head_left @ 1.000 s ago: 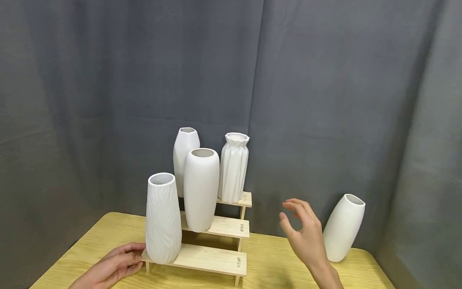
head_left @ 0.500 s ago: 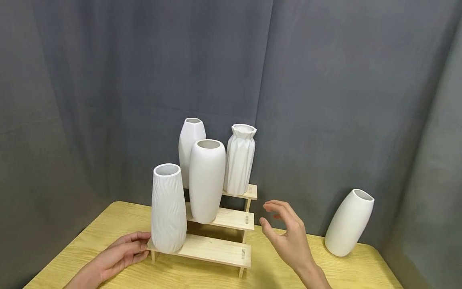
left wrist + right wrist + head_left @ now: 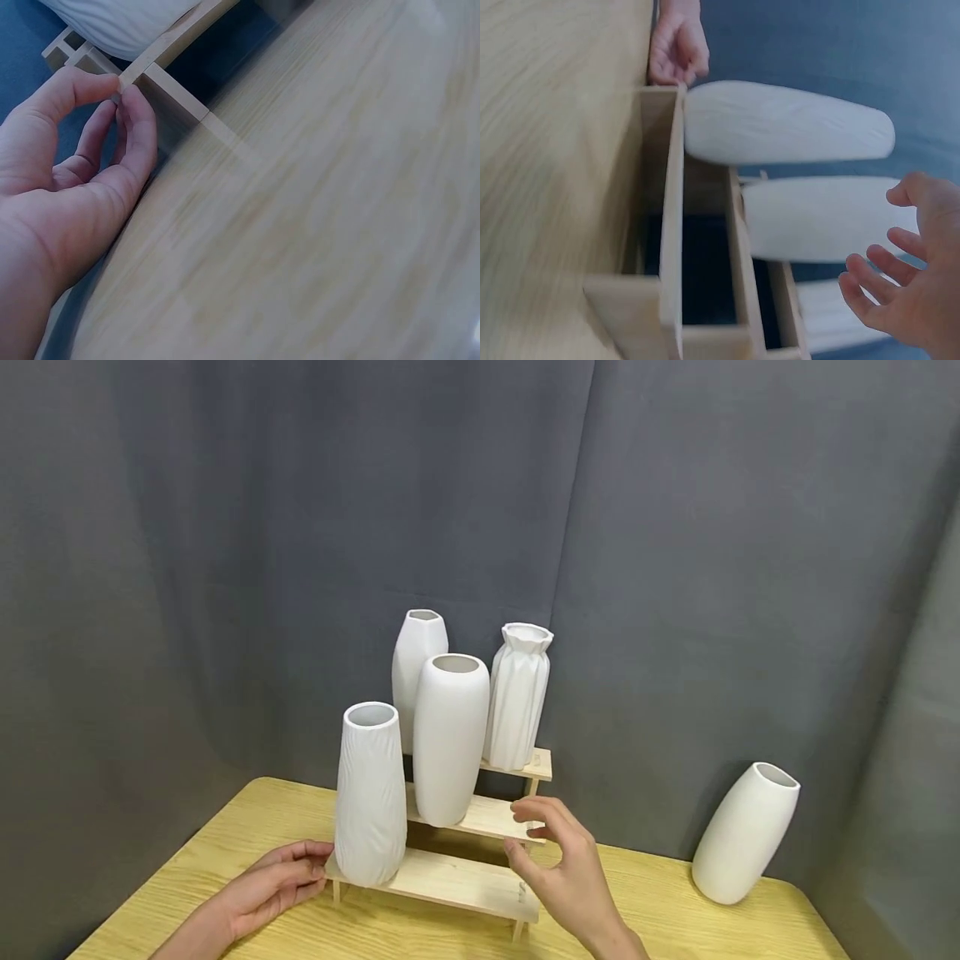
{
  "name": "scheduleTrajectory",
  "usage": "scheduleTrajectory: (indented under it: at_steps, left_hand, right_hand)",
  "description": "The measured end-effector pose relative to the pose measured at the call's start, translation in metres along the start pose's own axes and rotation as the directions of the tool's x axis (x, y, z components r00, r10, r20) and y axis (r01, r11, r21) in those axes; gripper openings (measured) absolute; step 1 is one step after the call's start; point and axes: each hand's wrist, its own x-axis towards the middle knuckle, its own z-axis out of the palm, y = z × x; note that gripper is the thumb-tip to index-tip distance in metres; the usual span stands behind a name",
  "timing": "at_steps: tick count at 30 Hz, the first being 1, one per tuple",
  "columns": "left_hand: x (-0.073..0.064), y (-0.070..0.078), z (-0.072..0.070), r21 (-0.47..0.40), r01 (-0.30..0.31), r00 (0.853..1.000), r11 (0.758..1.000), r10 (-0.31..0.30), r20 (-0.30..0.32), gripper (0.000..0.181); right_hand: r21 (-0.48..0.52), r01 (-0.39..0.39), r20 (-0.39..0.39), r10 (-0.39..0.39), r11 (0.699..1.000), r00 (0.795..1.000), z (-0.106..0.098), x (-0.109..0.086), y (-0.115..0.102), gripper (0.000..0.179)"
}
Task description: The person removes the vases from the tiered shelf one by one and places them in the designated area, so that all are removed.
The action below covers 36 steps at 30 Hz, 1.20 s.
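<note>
A three-tier wooden display stand (image 3: 465, 880) carries several white vases. My left hand (image 3: 281, 889) pinches the left end of its lowest board between thumb and fingertips; the left wrist view shows this grip (image 3: 90, 150) close up. On that board stands a wavy-textured vase (image 3: 371, 802). A smooth rounded vase (image 3: 450, 743) is on the middle tier. The top tier bears a faceted vase (image 3: 417, 652), partly hidden, and a pleated vase (image 3: 519, 702). My right hand (image 3: 566, 877), fingers bent and apart, holds nothing in front of the stand's right end.
Another smooth white vase (image 3: 746, 835) stands alone on the yellow wood-grain table (image 3: 660, 902), at the right. Behind everything hangs a grey curtain (image 3: 675, 568), close to the table's back edge.
My right hand has moved left, from near the lone vase to the stand's right end. The left hand keeps its hold on the board. The head view has turned slightly left.
</note>
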Motion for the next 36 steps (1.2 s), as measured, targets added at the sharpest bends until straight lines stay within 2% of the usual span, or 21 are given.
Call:
scheduleTrajectory:
  at_steps: [3,6,12,16,22,25,32,36]
  left_hand:
    - [0.006,-0.013,0.005,-0.029,0.022,1.0,0.999,-0.022,0.009,0.028]
    - [0.008,-0.019,0.007,-0.034,0.029,1.0,0.999,-0.029,0.007,0.028]
    - [0.001,-0.015,0.002,-0.032,0.025,1.0,0.999,-0.025,0.017,0.031]
    - [-0.003,-0.009,0.0,-0.027,0.016,0.999,1.0,-0.015,0.03,0.031]
    - [0.001,-0.001,0.0,0.01,0.009,1.0,1.0,-0.01,0.024,0.03]
    - [0.001,0.0,0.0,0.015,0.008,1.0,1.0,-0.008,0.026,0.031]
    - [-0.001,0.002,-0.001,0.005,0.009,0.999,1.0,-0.009,0.035,0.032]
    - [0.001,0.004,-0.002,-0.002,0.012,0.999,1.0,-0.012,0.035,0.033]
  right_hand:
    - [0.022,-0.053,0.034,0.053,0.998,0.998,0.011,-0.006,0.003,0.041]
    - [0.081,-0.105,0.065,0.1,0.991,0.993,0.03,-0.006,0.003,0.038]
    - [0.226,-0.216,0.081,0.203,0.95,0.976,0.081,-0.001,-0.003,0.042]
    - [0.207,-0.325,0.084,0.314,0.923,0.946,0.107,0.004,-0.014,0.053]
    - [0.157,-0.417,0.09,0.408,0.895,0.909,0.131,0.008,-0.021,0.074]
    - [0.144,-0.441,0.093,0.432,0.886,0.897,0.14,0.008,-0.021,0.081]
    - [0.168,-0.42,0.091,0.41,0.892,0.908,0.153,0.009,-0.021,0.075]
    - [0.192,-0.436,0.078,0.429,0.879,0.9,0.159,0.011,-0.021,0.08]
